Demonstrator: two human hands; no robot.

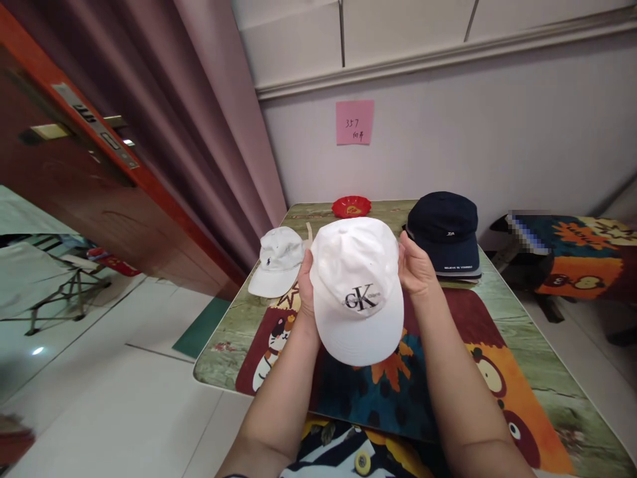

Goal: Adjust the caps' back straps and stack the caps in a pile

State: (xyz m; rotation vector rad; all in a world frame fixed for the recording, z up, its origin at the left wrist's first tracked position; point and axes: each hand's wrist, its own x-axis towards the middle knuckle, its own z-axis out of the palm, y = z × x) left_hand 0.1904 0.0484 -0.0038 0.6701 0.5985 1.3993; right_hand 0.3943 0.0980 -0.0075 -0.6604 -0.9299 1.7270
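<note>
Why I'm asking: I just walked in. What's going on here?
A person's left hand and right hand hold a white cap by its sides above the table, brim toward the person. On the table, a second pale cap is to the left, a dark blue cap to the right, and a red dish behind.

Even, moderately bright light washes out the white cap (355,285), a small glare spot shines on the floor (134,385), and edges look stretched.
</note>
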